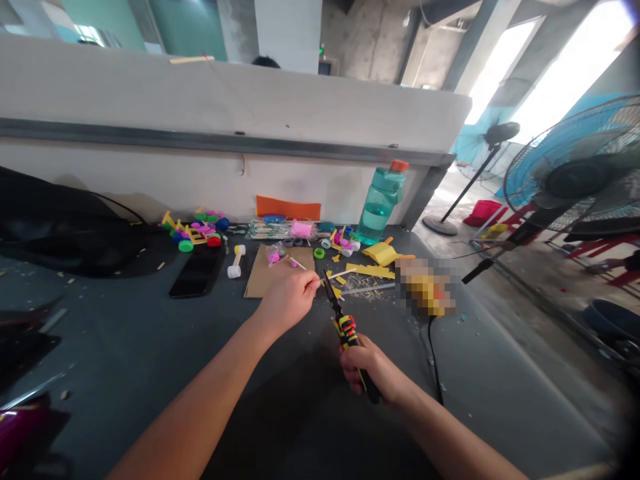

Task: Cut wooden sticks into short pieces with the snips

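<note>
Stick (345, 273): thin, pale, straight, roughly level just above the desk (130, 347), mid-view. Left hand (293, 300) has its grip pinched shut on the near end, fingertips together. Right hand (363, 363) has its grip wrapped round the black-and-yellow pliers (346, 327); their tip crosses the stick just beside the left fingertips. Can't tell if the jaws bite it. Clutter right behind: yellow strip (373, 271), yellow and pale scraps (367, 285), brown cardboard (255, 283) partly hidden by the left hand. Right side: pixelated yellow object (425, 290), black cord (434, 353) running toward the near side. Left side: white-and-yellow mallet (237, 261), black phone (193, 275), bright plastic bits (200, 230). Back: teal bottle (377, 207), orange strip (287, 208). Big fan (575, 177) off the desk's right side.
</note>
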The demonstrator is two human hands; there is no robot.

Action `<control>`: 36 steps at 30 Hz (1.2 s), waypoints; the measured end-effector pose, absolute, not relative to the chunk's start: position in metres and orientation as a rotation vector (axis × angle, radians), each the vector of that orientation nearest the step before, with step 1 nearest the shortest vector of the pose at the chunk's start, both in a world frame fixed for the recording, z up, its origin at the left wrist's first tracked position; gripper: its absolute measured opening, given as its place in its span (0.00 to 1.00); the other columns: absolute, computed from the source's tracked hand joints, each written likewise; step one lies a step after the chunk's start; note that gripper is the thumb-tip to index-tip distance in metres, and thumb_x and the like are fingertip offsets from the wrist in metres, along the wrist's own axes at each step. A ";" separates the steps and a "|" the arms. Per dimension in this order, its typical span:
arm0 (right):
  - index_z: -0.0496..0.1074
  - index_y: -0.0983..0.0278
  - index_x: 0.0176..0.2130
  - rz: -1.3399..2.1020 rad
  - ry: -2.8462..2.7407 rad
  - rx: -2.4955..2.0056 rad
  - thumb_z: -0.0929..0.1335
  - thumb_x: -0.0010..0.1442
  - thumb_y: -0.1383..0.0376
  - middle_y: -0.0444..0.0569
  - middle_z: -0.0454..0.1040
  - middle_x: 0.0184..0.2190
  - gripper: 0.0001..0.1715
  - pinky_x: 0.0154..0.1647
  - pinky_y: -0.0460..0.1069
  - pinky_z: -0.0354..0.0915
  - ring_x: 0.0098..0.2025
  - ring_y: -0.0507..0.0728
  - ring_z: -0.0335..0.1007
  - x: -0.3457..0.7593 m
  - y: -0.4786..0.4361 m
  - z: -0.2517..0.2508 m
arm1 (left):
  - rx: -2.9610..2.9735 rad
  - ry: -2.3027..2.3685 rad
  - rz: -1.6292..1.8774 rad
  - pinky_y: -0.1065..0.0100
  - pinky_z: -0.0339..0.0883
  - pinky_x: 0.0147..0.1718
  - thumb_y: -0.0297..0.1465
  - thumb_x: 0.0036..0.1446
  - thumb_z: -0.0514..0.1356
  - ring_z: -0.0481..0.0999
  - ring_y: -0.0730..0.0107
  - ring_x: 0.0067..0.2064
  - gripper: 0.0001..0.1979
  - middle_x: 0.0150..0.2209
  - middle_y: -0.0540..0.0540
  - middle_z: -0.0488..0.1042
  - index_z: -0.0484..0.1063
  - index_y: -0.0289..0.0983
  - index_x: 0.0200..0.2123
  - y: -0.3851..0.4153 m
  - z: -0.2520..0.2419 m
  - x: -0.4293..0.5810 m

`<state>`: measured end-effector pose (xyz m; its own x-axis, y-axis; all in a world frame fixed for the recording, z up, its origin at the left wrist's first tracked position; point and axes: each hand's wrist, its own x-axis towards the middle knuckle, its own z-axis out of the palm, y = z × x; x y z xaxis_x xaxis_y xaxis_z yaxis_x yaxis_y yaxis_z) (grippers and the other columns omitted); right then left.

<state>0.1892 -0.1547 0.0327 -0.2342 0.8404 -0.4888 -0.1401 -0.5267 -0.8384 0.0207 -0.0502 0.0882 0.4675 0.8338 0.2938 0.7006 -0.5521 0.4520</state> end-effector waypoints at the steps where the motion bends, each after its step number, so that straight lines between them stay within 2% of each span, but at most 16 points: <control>1: 0.58 0.62 0.29 1.828 -0.892 -1.307 0.63 0.43 0.66 0.36 0.54 0.17 0.09 0.14 0.42 0.49 0.16 0.46 0.48 0.190 -0.154 0.032 | 2.437 1.330 0.709 0.71 0.50 0.24 0.33 0.61 0.49 0.66 0.72 0.26 0.13 0.23 0.50 0.69 0.67 0.37 0.27 -0.050 0.089 0.020; 5: 0.59 0.63 0.30 1.822 -0.903 -1.210 0.65 0.46 0.63 0.37 0.56 0.19 0.10 0.15 0.43 0.51 0.17 0.46 0.49 0.191 -0.150 0.033 | 2.393 1.401 0.704 0.71 0.46 0.21 0.37 0.62 0.47 0.64 0.73 0.22 0.17 0.21 0.50 0.67 0.66 0.36 0.25 -0.048 0.087 0.018; 21: 0.61 0.65 0.33 1.982 -0.771 -1.035 0.67 0.50 0.61 0.40 0.60 0.22 0.13 0.19 0.44 0.55 0.20 0.47 0.55 0.198 -0.151 0.032 | 2.509 1.287 0.802 0.71 0.50 0.25 0.29 0.58 0.51 0.64 0.73 0.25 0.12 0.21 0.52 0.66 0.65 0.37 0.23 -0.049 0.088 0.019; 30: 0.59 0.63 0.30 1.956 -0.764 -1.156 0.65 0.43 0.65 0.37 0.57 0.19 0.11 0.15 0.42 0.50 0.17 0.45 0.49 0.195 -0.156 0.037 | 2.600 1.266 0.757 0.70 0.51 0.26 0.29 0.60 0.49 0.65 0.72 0.27 0.13 0.22 0.51 0.66 0.62 0.37 0.22 -0.051 0.088 0.020; 36: 0.58 0.62 0.29 1.869 -0.828 -1.335 0.63 0.42 0.66 0.36 0.54 0.17 0.09 0.14 0.42 0.49 0.17 0.46 0.49 0.192 -0.157 0.035 | 2.562 1.295 0.717 0.70 0.53 0.27 0.29 0.60 0.48 0.67 0.71 0.28 0.13 0.24 0.49 0.69 0.64 0.37 0.24 -0.053 0.085 0.025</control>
